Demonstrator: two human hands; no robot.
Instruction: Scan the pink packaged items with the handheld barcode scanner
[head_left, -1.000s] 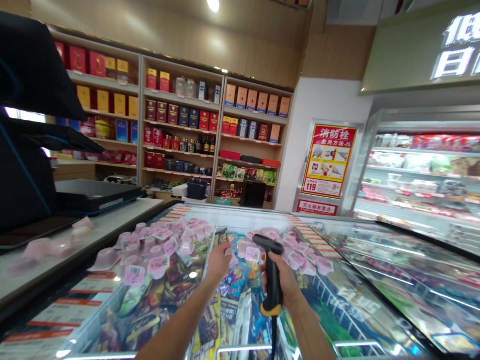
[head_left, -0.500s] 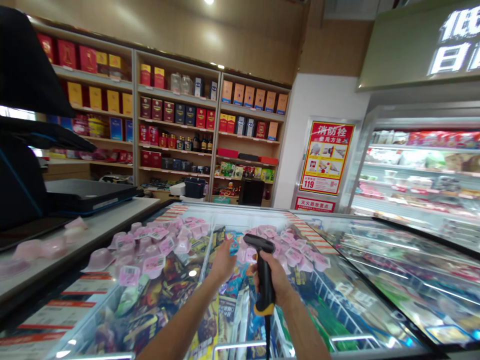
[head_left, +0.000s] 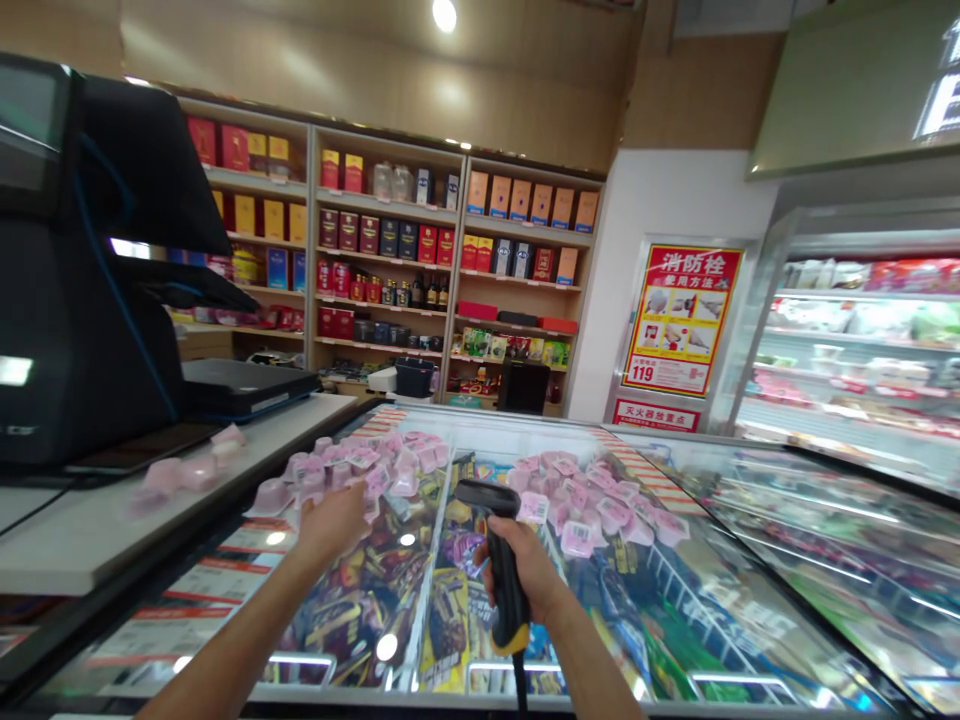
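My right hand (head_left: 525,565) is wrapped round the grip of a black and yellow barcode scanner (head_left: 510,590), its head pointing left and its cable hanging down. At the near edge of the left pile of pink plastic cups (head_left: 405,465) is my left hand (head_left: 334,525), palm down. Its fingertips are hidden among the cups, so I cannot tell whether it grips one. Another pile of pink cups (head_left: 577,538), some showing barcode labels, lies right of the scanner. Both piles rest on the glass top of a chest freezer (head_left: 517,425).
A few pink cups (head_left: 199,470) lie on the white counter (head_left: 67,545) at left, beside a black checkout terminal (head_left: 90,280). Bagged frozen goods (head_left: 352,610) show under the glass. Behind stand shelves of boxes (head_left: 386,240); at right, a chilled display (head_left: 862,340).
My left hand has moved left from the middle of the freezer to the left pile. My right hand and the scanner have shifted slightly left. The view has turned a little to the left.
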